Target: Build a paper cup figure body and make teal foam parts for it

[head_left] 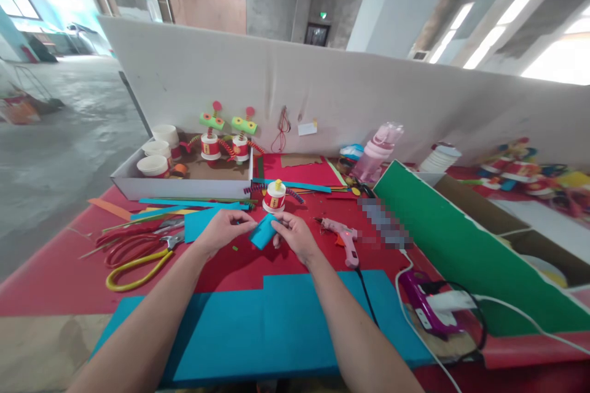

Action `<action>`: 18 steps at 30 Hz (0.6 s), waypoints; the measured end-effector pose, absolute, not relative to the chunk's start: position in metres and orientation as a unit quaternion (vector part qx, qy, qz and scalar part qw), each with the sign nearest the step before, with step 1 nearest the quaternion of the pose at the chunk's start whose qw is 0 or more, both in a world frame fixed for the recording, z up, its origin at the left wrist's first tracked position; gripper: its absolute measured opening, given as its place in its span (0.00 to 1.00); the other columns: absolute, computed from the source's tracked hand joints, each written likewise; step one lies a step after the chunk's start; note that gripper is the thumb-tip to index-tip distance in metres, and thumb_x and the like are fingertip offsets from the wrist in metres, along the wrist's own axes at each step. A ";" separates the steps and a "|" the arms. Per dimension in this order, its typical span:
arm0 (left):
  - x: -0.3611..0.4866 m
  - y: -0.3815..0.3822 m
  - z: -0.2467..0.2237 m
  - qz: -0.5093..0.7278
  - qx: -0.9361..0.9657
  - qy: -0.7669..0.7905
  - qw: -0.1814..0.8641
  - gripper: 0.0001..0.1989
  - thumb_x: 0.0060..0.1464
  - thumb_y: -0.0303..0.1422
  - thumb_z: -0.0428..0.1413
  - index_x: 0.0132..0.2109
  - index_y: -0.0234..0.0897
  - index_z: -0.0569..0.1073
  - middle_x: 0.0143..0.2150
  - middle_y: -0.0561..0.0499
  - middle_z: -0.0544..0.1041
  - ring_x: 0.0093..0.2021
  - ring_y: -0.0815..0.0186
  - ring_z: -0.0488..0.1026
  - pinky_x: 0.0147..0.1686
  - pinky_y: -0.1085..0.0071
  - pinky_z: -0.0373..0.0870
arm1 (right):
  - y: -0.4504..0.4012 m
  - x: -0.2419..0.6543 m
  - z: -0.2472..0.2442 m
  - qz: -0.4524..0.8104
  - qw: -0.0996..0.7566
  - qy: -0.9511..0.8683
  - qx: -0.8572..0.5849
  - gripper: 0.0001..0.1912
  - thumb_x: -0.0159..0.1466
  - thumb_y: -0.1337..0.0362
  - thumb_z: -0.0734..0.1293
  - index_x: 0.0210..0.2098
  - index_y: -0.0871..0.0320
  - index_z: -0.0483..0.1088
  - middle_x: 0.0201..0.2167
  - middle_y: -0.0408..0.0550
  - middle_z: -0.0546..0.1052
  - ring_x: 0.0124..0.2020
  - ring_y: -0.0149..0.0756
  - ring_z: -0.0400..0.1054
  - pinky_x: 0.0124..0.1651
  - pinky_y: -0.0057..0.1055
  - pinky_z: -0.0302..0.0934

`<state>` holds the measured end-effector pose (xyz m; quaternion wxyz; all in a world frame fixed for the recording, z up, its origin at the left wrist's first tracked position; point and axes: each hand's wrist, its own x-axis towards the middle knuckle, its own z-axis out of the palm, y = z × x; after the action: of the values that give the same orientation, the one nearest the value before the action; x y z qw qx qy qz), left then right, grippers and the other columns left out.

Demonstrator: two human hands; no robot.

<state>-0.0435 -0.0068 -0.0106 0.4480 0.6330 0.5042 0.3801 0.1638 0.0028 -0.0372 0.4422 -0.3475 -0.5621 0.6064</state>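
Observation:
A small piece of blue paper (262, 233), curved like a short tube, is held between my two hands above the red tabletop. My left hand (225, 230) pinches its left edge with thumb and fingertips. On the other side, the thumb and fingers of my right hand (295, 236) close on its upper right end. Just behind it stands a red and white paper cup (275, 198) with a yellow piece on top and dark coiled paper arms at its sides. A larger blue paper sheet (197, 225) lies partly behind my left hand.
A pink glue gun (343, 239) lies right of my hands, its cord trailing over blue sheets (295, 331). Yellow-handled scissors (142, 273) and red-handled tools rest at left. A white box (184, 189) holds cups and finished figures. A green-sided box (461, 258) and purple power strip (421, 304) stand right.

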 end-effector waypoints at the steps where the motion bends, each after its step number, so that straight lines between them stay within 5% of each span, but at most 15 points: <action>1: -0.043 -0.007 -0.008 0.396 0.628 0.503 0.443 0.14 0.51 0.43 0.59 0.35 0.36 0.79 0.33 0.49 0.79 0.35 0.63 0.73 0.37 0.69 0.68 | 0.003 0.164 -0.037 0.610 0.455 -0.549 -0.345 0.16 0.58 0.52 0.69 0.37 0.58 0.70 0.17 0.37 0.72 0.16 0.27 0.64 0.22 0.24 0.61; 8: -0.046 -0.016 0.008 0.399 0.629 0.359 0.563 0.13 0.49 0.33 0.60 0.44 0.39 0.75 0.46 0.46 0.77 0.48 0.58 0.72 0.48 0.62 0.67 | 0.006 0.166 -0.034 0.658 0.505 -0.463 -0.312 0.16 0.55 0.52 0.72 0.33 0.57 0.69 0.18 0.37 0.69 0.16 0.26 0.60 0.19 0.22 0.57; 18: -0.033 -0.018 -0.007 0.357 0.563 0.356 0.655 0.16 0.52 0.40 0.62 0.44 0.36 0.71 0.27 0.56 0.70 0.23 0.74 0.64 0.22 0.77 0.57 | -0.009 0.164 -0.024 0.677 0.381 -0.536 -0.330 0.19 0.54 0.49 0.72 0.38 0.55 0.70 0.21 0.37 0.66 0.17 0.24 0.52 0.20 0.21 0.46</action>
<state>-0.0332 -0.0175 -0.0068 0.6549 0.5628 0.3563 0.3569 0.1639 -0.0090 -0.0236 0.3809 -0.3301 -0.5364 0.6769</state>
